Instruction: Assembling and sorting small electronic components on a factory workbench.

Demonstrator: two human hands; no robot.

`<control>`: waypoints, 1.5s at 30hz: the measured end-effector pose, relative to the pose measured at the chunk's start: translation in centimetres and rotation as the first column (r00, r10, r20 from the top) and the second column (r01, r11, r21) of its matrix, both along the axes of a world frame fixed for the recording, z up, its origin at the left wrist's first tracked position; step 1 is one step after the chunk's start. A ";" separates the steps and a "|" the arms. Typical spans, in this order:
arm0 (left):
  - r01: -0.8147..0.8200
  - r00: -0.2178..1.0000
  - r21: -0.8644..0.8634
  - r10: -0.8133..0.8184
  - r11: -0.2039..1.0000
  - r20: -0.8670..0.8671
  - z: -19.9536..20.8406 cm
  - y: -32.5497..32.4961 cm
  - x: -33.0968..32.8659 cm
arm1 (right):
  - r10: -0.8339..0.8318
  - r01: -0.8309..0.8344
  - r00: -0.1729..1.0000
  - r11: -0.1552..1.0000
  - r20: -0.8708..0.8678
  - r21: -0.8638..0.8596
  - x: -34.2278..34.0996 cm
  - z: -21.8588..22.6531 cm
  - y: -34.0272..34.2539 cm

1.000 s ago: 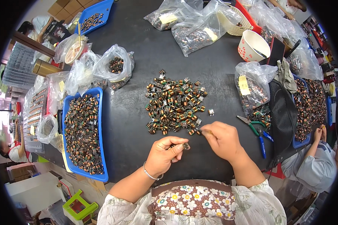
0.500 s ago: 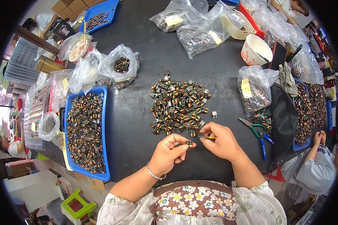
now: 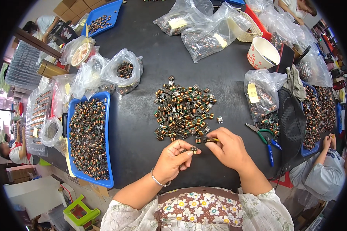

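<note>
This is a workshop: its worktable (image 3: 138, 115) bears pliers (image 3: 258, 129), coil components (image 3: 183, 112) and blue trays (image 3: 109, 134).

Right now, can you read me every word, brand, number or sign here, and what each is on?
No text is readable.
Yellow label, clear bag at right: too small to read.
Yellow labels, two far bags: also too small.
Yellow tag, bag at left: too small.
Blue handle near the green pliers: pale marks, too blurred.
White bowl: red marks, no word I can make out.
</note>
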State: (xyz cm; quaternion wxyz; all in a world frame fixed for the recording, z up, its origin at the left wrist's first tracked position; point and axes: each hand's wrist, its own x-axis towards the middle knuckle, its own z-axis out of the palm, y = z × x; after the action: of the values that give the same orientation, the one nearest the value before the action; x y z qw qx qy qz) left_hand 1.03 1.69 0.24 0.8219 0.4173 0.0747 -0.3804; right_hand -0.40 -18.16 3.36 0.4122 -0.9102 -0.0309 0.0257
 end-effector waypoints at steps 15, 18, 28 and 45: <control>0.115 0.992 0.011 -0.115 0.993 -0.059 0.1 -0.1 -0.4 | 0.170 -0.152 0.985 0.893 -0.005 0.424 -0.7 -0.8 0.8; 0.093 0.995 0.135 -0.097 0.987 0.025 -0.1 -0.1 -0.6 | 0.144 -0.122 0.989 0.888 -0.017 0.443 -0.8 -0.7 1.1; -0.046 0.960 0.270 -0.032 0.962 0.279 0.3 -1.0 -0.5 | 0.137 -0.139 0.990 0.989 0.030 0.058 -1.4 0.1 1.1; -0.085 0.893 0.351 -0.085 0.932 0.442 -0.6 -1.1 -0.9 | 0.155 -0.150 0.982 0.987 0.107 -0.058 -1.6 -0.2 1.2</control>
State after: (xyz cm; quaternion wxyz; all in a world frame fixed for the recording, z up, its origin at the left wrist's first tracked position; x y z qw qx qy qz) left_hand 0.12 0.63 -0.32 0.7258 0.6378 -0.0484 -0.2531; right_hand -1.99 -16.91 3.20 0.3840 -0.9151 -0.1227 0.0072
